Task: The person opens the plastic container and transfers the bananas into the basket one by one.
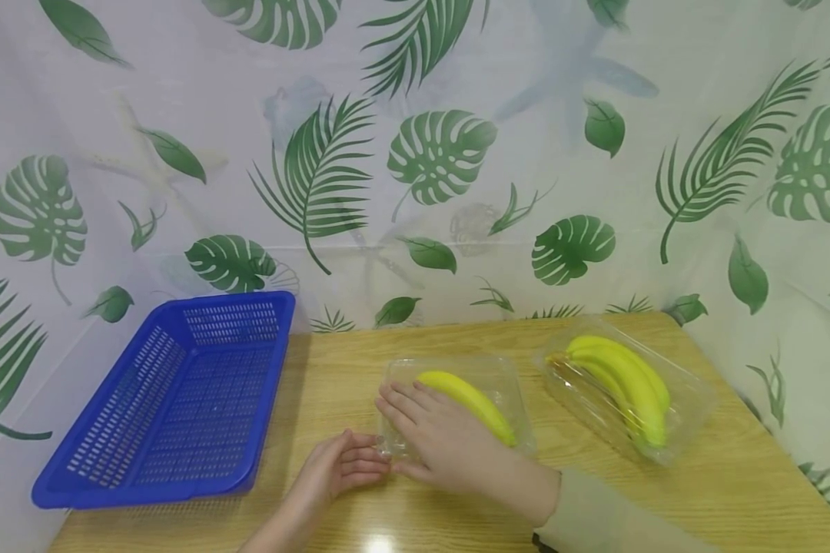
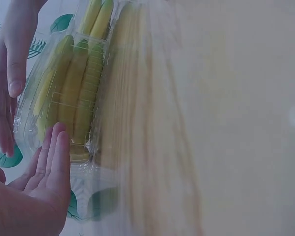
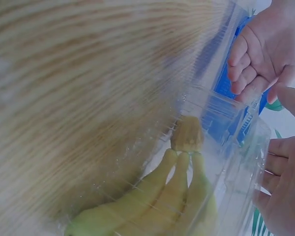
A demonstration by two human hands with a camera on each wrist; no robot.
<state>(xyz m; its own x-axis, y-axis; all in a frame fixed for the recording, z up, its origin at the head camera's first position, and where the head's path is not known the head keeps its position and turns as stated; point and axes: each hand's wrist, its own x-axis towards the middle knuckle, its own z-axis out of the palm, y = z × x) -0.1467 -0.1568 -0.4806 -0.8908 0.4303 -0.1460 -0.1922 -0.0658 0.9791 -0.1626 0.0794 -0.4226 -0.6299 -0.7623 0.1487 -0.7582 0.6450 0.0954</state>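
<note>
Fingers (image 1: pixel 403 403) of the right hand (image 1: pixel 449 445) lie straight over a clear box (image 1: pixel 513 384) of yellow bananas (image 1: pixel 469 395) on the counter (image 1: pixel 726 476); I see the left hand (image 1: pixel 332 467) relaxed by its corner. Another clear box (image 1: pixel 688 395), right, holds bananas; a blue basket (image 1: pixel 138 495) stands left.

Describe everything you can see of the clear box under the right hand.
The box looks like thin, shiny, transparent plastic with ridged edges; a yellow banana shows inside. It sits flat on the wooden table, right of the blue basket. The right hand lies over its left part; the left hand is at its near left corner, its contact unclear.
</note>
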